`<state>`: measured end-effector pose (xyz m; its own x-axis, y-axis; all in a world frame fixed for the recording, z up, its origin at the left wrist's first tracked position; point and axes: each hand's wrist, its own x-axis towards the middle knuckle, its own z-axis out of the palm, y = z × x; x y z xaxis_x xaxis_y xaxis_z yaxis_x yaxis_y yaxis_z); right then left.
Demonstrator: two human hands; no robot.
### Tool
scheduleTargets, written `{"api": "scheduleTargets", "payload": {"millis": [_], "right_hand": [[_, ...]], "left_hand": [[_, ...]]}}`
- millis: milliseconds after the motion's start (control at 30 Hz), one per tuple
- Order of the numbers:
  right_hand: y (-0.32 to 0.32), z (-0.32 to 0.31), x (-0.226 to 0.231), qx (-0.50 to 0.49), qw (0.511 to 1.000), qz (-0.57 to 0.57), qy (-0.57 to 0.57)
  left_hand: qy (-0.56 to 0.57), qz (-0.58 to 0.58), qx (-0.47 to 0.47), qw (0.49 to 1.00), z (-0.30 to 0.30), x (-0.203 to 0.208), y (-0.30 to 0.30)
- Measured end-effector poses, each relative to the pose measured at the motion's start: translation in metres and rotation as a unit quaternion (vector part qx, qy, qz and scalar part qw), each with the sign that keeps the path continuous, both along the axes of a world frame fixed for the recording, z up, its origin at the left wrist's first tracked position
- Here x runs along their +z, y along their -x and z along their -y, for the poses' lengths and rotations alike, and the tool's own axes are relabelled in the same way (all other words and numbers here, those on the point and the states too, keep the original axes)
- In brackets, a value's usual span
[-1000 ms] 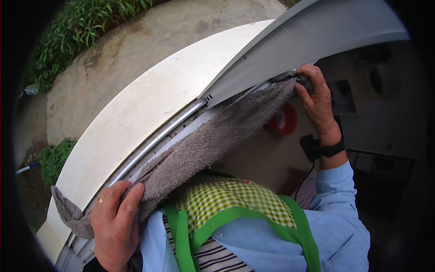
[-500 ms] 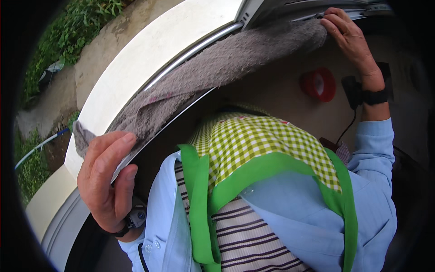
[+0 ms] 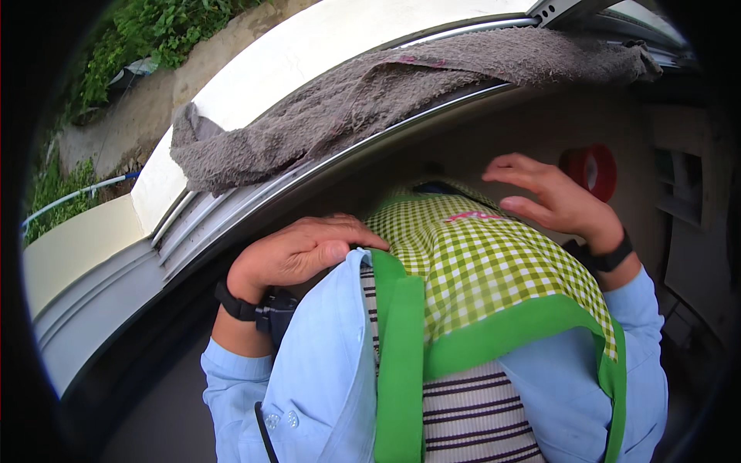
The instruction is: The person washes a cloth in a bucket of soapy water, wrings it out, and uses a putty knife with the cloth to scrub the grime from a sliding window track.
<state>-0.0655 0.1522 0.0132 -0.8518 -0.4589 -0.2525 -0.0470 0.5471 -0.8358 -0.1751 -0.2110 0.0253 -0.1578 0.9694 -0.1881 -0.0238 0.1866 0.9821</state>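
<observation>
You have a grey-brown cloth (image 3: pixel 332 116) on the window track, away from both hands. Its long axis follows the frame, running from lower left to upper right and curving with the fisheye rim. The left end points outward, a corner folded up against the white outer ledge (image 3: pixel 278 69); the right end narrows to a ragged tip near the far end of the track. A lengthwise fold runs along its middle, with a few reddish marks near the upper edge.

Your left hand (image 3: pixel 305 248) is empty, fingers extended beside the apron's green strap (image 3: pixel 400 355); whether the fingertips touch it, you cannot tell from this view. Your right hand (image 3: pixel 552 197) is raised before the checked apron (image 3: pixel 494 262), empty, thumb and fingers parted. The two hands are apart from each other.

At the upper right, the grey sash frame (image 3: pixel 567 11) meets the track close beside the cloth and stands in the way there; contact between them is unclear. Bare metal rails (image 3: pixel 220 216) show below the cloth's left part. Indoors, a red round container (image 3: pixel 607 174) lies beyond your right hand. Outdoors, you have green plants (image 3: pixel 166 31) and a pale pipe (image 3: pixel 69 199).
</observation>
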Motion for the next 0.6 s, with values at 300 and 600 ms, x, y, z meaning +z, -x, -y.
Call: {"api": "scheduleTargets", "payload": {"millis": [300,600], "right_hand": [[0.025,0.062,-0.152,0.157,0.970,0.180,-0.054],[0.011,0.093,-0.255,0.114,0.970,0.214,0.007]], "left_hand": [[-0.037,0.045,0.013,0.998,0.024,-0.026,-0.006],[0.067,-0.027,-0.059,0.996,-0.061,-0.117,-0.042]]}}
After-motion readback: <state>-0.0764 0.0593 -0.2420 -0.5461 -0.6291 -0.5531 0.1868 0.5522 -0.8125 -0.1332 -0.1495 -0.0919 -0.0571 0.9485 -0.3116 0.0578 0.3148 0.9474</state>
